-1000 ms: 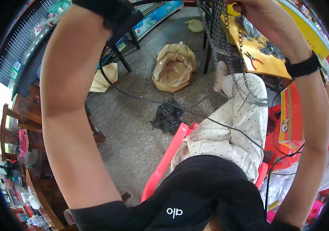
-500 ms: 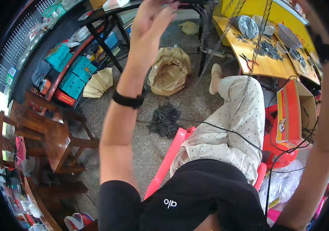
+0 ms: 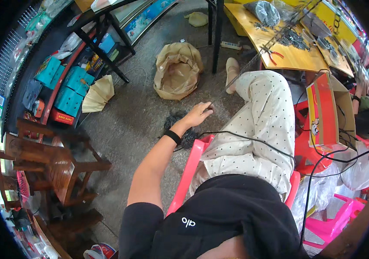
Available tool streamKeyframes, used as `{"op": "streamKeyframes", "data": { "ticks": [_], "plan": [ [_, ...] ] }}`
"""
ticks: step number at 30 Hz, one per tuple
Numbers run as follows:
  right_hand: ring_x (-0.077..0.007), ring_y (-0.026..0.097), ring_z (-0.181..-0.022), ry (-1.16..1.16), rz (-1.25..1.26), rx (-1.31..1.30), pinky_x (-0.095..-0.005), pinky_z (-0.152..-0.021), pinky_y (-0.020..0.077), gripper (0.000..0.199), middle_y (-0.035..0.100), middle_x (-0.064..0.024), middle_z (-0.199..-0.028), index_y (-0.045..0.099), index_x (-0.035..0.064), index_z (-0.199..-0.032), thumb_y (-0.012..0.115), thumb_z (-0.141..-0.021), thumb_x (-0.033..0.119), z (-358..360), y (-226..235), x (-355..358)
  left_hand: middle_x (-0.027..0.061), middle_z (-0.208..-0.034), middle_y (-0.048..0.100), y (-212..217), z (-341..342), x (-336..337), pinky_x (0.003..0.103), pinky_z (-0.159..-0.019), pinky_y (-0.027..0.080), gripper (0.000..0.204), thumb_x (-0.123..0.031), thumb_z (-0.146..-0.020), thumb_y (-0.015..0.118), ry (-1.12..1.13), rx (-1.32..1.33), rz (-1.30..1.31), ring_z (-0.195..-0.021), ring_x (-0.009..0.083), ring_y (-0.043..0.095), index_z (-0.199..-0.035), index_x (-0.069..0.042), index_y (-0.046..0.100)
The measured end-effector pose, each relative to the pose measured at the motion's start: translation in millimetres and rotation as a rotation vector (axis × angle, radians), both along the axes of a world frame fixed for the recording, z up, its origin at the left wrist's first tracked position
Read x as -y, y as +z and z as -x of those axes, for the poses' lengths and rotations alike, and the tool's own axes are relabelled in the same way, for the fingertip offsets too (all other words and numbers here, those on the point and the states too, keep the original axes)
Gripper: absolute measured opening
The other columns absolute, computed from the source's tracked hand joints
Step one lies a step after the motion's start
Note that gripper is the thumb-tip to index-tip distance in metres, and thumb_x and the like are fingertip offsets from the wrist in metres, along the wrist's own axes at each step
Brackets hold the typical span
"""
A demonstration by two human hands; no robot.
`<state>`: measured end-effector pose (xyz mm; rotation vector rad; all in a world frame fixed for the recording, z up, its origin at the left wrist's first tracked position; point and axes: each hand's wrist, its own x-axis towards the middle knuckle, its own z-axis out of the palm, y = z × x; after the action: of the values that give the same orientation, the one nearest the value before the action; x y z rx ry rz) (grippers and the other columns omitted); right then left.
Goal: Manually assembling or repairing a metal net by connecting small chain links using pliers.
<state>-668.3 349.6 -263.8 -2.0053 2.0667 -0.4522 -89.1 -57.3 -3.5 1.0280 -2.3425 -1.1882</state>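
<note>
My left hand (image 3: 198, 115) is low beside my knee, its fingers closed on the end of thin dark chains (image 3: 260, 52). They stretch slantwise toward the upper right, past the table, and their far end leaves the picture. Below my left hand, a black tangled heap (image 3: 189, 137) lies on the floor, partly covered by my wrist. My right hand is out of view; only a dim part of that arm (image 3: 357, 226) shows at the lower right edge.
An open brown paper sack (image 3: 160, 82) stands ahead. Pliers (image 3: 274, 56) and small dark parts (image 3: 294, 39) lie on the wooden table (image 3: 294, 62). A red carton (image 3: 318, 112) holds black cables. Wooden chairs (image 3: 61, 168) stand left. Another person's arm (image 3: 359, 91) shows far right.
My left hand has come down from the top of the picture to beside my knee. My right hand and forearm have left view at the right. The chains now run slantwise.
</note>
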Motion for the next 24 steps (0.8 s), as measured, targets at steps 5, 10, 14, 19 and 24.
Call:
{"op": "streamKeyframes", "data": {
  "ticks": [5,10,14,19,24],
  "plan": [
    [-0.0454,0.055,-0.067,-0.041,0.039,-0.153,-0.0519,-0.059,0.0436,0.014,0.058,-0.0247,-0.071,0.063,-0.0006,-0.082,0.049,-0.078,0.003,-43.8,107.8,18.8,0.0198,-0.099,0.065,-132.5,-67.3,-4.6,0.044,-0.082,0.048,0.021,-0.021,-0.092,0.052,0.092,0.038,0.15,-0.095,0.0385,0.061,-0.097,-0.003,0.062],
    [-0.0453,0.055,-0.065,-0.109,0.079,-0.181,-0.052,-0.058,0.0431,0.014,0.057,-0.0246,-0.069,0.062,-0.0004,-0.082,0.049,-0.079,0.003,-32.3,114.4,10.2,0.0156,-0.076,0.065,-45.4,-103.1,23.0,0.04,-0.065,0.049,0.027,-0.018,-0.094,0.041,0.559,-0.006,0.145,-0.072,0.0296,0.065,-0.086,-0.001,0.062],
    [-0.0436,0.054,-0.062,-0.044,0.08,-0.115,-0.051,-0.057,0.0432,0.012,0.056,-0.0223,-0.067,0.061,0.0017,-0.077,0.05,-0.078,0.004,-0.9,55.1,24.3,0.0037,-0.068,0.055,112.8,-200.3,36.6,0.033,-0.059,0.045,0.013,-0.015,-0.085,0.052,0.906,-0.552,0.576,-0.063,0.019,0.055,-0.079,-0.006,0.059],
    [-0.0383,0.054,-0.065,0.034,0.071,-0.202,-0.0463,-0.061,0.0437,0.01,0.055,-0.0206,-0.07,0.058,0.0011,-0.082,0.051,-0.086,0.008,14.1,117.4,8.0,0.0032,-0.061,0.053,382.1,-167.1,-15.2,0.029,-0.05,0.037,0.02,-0.018,-0.081,0.051,0.632,-0.155,1.313,-0.054,0.0139,0.048,-0.068,-0.006,0.06],
    [-0.0362,0.056,-0.078,0.148,0.199,0.293,-0.0437,-0.073,0.045,0.015,0.058,-0.0216,-0.084,0.059,0.0001,-0.094,0.05,-0.089,0.01,-88.1,411.1,194.9,0.0009,-0.063,0.052,404.6,-160.3,-50.8,0.026,-0.05,0.038,0.02,-0.02,-0.087,0.05,0.556,-0.119,0.803,-0.055,0.0111,0.047,-0.08,-0.004,0.059]
  ]
}}
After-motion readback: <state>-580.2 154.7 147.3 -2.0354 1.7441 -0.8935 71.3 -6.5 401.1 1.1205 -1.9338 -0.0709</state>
